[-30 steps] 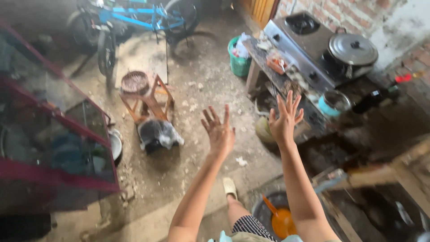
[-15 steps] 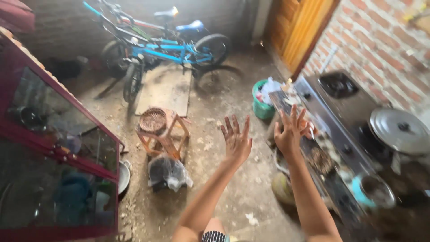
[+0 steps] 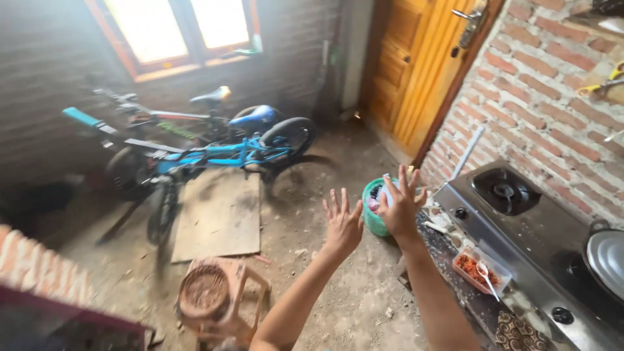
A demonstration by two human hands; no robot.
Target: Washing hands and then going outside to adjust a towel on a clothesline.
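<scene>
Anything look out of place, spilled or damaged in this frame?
Both hands, left hand and right hand, are raised open and empty. The dirt floor is littered with rubble and scraps. A flat board lies on it beside the blue bicycle. The green bin looks overfilled.

Two bare forearms rise from the bottom edge, one from about 6 o'clock and the other from about 5 o'clock. Neither shows a sleeve, cuff or glove anywhere along its visible length; the arms are uncovered right down to where the frame cuts them off. The left hand is bare, with no ring, watch or band visible on its fingers or wrist. The right hand is likewise bare, its wrist without a strap or bracelet. The nails on both hands are short, and whether they carry polish cannot be told. No clothing shows in this view.
</scene>
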